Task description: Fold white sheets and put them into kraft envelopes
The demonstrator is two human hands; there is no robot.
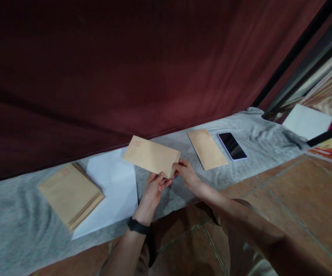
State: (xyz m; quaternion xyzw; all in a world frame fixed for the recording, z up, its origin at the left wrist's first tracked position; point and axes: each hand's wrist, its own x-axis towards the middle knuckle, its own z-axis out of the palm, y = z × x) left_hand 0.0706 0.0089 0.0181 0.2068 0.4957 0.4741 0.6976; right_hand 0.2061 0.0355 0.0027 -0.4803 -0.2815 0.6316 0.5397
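Observation:
A tan paper envelope [151,154] with red print at its far left corner is held up over the grey cloth. My left hand [155,187] is closed on its near edge, fingers underneath. At the envelope's right end, my right hand [185,171] pinches the flap edge. To the right lies a second tan envelope [207,149], flat on the cloth. A stack of tan envelopes [69,193] rests at the left, partly over white paper [118,184].
A phone [232,146] with a dark screen lies right of the flat envelope. Grey cloth [13,222] covers the long narrow surface. Behind it hangs a dark red curtain [154,76]. Black bars [295,57] and a white sheet [306,121] are at the right. Tiled floor [292,203] lies in front.

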